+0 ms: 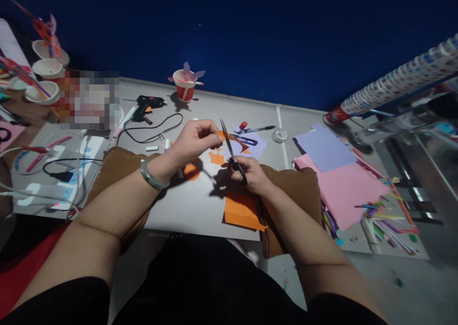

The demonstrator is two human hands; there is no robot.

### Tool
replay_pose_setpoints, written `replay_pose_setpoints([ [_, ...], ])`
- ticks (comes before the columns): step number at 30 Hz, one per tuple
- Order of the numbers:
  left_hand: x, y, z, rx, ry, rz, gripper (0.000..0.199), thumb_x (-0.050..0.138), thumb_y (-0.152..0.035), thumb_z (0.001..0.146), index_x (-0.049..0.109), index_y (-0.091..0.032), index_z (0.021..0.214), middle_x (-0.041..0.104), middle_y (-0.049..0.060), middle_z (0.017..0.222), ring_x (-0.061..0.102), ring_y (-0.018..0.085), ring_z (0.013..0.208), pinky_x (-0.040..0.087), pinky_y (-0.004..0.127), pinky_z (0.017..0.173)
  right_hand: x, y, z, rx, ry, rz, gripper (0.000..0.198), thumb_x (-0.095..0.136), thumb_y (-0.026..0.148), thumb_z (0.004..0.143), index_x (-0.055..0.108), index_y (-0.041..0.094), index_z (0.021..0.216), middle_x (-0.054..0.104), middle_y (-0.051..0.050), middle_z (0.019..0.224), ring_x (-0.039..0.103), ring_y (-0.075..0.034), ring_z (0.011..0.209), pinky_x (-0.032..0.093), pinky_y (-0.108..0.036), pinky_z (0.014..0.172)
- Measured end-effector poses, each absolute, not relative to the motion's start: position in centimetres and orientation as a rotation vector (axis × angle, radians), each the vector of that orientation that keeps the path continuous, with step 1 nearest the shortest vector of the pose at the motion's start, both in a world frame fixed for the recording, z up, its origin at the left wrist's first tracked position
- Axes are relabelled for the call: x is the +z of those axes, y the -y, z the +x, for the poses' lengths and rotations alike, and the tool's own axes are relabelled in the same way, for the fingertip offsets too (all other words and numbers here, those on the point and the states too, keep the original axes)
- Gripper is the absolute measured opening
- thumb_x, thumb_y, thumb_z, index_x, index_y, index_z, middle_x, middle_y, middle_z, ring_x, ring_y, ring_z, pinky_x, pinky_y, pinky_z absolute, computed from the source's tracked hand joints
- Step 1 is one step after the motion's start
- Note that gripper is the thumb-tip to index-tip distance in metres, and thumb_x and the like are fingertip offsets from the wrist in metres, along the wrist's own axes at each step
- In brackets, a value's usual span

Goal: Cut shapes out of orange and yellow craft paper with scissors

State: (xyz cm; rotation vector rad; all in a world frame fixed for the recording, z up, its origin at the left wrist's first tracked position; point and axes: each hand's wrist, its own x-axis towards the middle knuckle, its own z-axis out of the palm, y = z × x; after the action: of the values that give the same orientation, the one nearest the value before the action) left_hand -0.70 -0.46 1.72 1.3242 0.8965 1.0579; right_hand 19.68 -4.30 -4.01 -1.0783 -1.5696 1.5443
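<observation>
My left hand (pixel 198 139), with a bangle on the wrist, pinches a small piece of orange paper (pixel 222 134) above the table. In my right hand (pixel 250 172) is a pair of black-handled scissors (pixel 232 149), blades pointing up and away beside the orange piece. Below the hands lie cut orange paper scraps (pixel 217 159), partly on a lilac sheet (pixel 260 146). A round orange cutout (pixel 191 171) sits under my left wrist. Nearer to me, an orange sheet (pixel 241 211) lies by the table's front edge.
A black glue gun (pixel 147 106) with its cord lies at the back left, near a red paper cup (pixel 185 86). Pink paper (pixel 348 191) and colored strips are on the right. A long stack of cups (pixel 393 74) leans there. A power strip (pixel 80 172) stands left.
</observation>
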Motion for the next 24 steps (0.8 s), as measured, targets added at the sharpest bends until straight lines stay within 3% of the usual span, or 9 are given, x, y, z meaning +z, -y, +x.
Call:
replay_pose_setpoints([
  [24, 1.08, -0.05, -0.87, 1.106, -0.916, 1.342, 0.009, 0.065, -0.019, 0.067, 0.058, -0.017, 0.062, 0.063, -0.001, 0.057, 0.058, 0.009, 0.056, 0.049, 0.022, 0.057, -3.54, 4.34, 19.35, 1.550, 1.554, -1.107, 0.063, 0.082, 0.073, 0.054, 0.050, 0.019, 0.058, 0.046, 0.004, 0.055, 0.037, -0.009, 0.054, 0.031, -0.025, 0.052],
])
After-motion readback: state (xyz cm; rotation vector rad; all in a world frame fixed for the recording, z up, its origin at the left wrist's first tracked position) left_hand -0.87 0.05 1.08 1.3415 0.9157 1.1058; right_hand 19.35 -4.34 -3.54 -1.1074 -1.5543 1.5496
